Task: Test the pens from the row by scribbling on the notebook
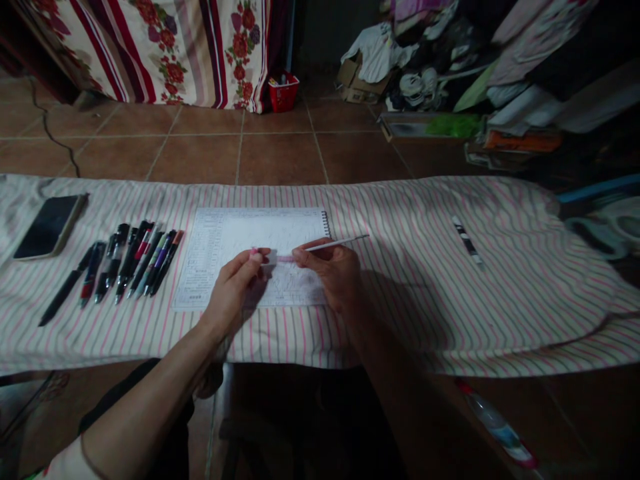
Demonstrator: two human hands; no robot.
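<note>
our left hand (233,290) and right hand (333,273) are closed on a slim pink and white pen (300,253), gripping it from either end, at the middle of the frame just above a spiral notebook (215,257) with a printed page. left of it lies a row of pens (130,263), then a phone (49,227) at far left, all on a striped cloth (500,293).
</note>
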